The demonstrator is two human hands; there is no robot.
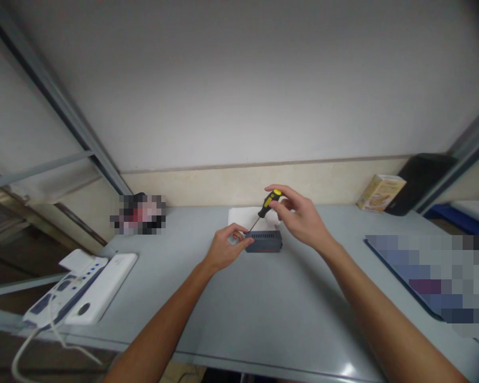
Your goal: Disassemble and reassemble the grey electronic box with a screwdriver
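Note:
A small dark grey box [263,243] with a row of vent slots along its top rests on the table. My left hand [226,246] grips the box's left end between thumb and fingers. In my right hand [297,213] is a screwdriver [267,205] with a black and yellow handle, held by thumb and fingers. The screwdriver leans, its shaft running down to the left, and its tip meets the top of the box near the left corner. Whether a screw sits under the tip is too small to tell. Behind the box lies a white sheet of paper [243,217], partly covered.
A white power strip [66,287] with a cable and a white flat device [104,290] lie at the left. A yellowish carton [381,192] and a black panel [419,183] lean at the back right. A blurred-out flat item [427,276] lies at the right. A wall closes the back.

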